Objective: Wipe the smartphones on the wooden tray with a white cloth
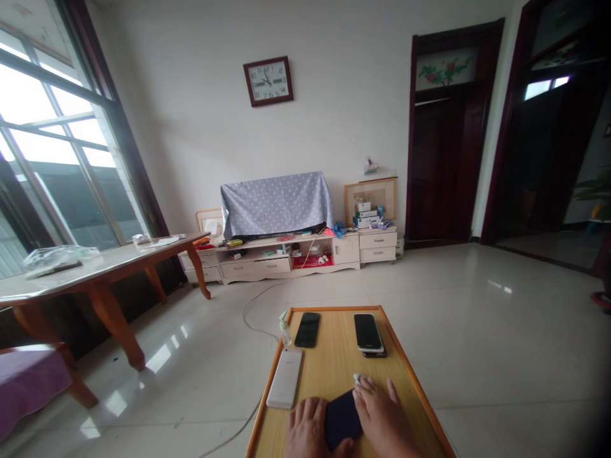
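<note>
A dark blue, flat, phone-shaped object lies near the front of the small wooden table. My left hand grips it, fingers along its left side and thumb at its lower edge. Over its upper right edge rests my right hand, with a small white wad, perhaps tissue or cloth, showing at the fingertips. Just beyond my left hand is a white phone, face down. Farther back are a black phone and, at the right, a dark-screened phone stacked on another.
A clear pump bottle stands at the table's left edge. A cable runs over the floor beside it. To the left stands a larger table; a low white cabinet with a cloth-covered item lines the far wall.
</note>
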`<state>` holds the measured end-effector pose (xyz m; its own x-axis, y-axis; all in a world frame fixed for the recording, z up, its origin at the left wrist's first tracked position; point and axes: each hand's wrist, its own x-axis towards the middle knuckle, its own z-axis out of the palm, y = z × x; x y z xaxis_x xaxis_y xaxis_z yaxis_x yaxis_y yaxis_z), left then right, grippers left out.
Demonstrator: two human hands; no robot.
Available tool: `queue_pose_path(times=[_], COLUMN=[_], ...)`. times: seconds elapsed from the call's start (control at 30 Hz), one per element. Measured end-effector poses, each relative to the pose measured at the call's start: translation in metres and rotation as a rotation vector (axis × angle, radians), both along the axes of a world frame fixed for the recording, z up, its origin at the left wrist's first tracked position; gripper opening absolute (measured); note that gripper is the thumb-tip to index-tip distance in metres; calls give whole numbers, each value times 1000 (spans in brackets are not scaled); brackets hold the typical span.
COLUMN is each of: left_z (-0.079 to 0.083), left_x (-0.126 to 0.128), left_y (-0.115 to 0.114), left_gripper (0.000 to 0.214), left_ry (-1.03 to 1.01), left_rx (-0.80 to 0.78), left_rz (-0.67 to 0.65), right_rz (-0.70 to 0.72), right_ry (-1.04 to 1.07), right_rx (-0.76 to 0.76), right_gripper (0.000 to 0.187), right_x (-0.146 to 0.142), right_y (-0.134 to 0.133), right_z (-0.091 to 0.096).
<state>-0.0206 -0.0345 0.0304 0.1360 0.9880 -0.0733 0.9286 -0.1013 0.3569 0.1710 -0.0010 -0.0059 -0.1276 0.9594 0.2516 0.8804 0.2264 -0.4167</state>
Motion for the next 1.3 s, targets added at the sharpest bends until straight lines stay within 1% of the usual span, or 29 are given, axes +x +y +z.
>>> queue_pose_path(times=[0.1,0.23,0.3,0.37,0.47,0.57,0.67,0.83,0.97,1.07,1.3], left_z=[-3,-12,-15,-15,-11,-6,-2,1,2,3,0], left_x=[0,0,0,-1,0,1,2,3,3,5,8], left_y=[3,8,10,10,6,0,-10,-24,-32,-37,-44], left_gripper=[77,60,58,59,62,68,64,58,61,61,66], left_ry=[16,50,64,66,35,-6,-38,-90,-83,-15,-6], left_rx=[-28,-46,-59,-57,-20,43,93,182,217,202,175], left_rz=[-3,15,26,22,0,-7,5,22,7,8,-13], right_rz=[25,204,251,258,232,208,204,189,192,189,158], right_ry=[-11,15,41,58,39,-3,-61,-155,-169,-171,-138], right_rx=[16,-44,-70,-85,-106,-103,-89,-22,27,10,-45], right_gripper=[47,44,43,43,44,46,47,48,51,52,51], right_x=[-15,-41,-46,-43,-27,-9,0,0,0,0,-3], right_y=[-4,-13,-16,-18,-19,-22,-29,-49,-64,-71,-81], right_z=[-4,-12,-13,-13,-10,-11,-15,-21,-22,-19,-9])
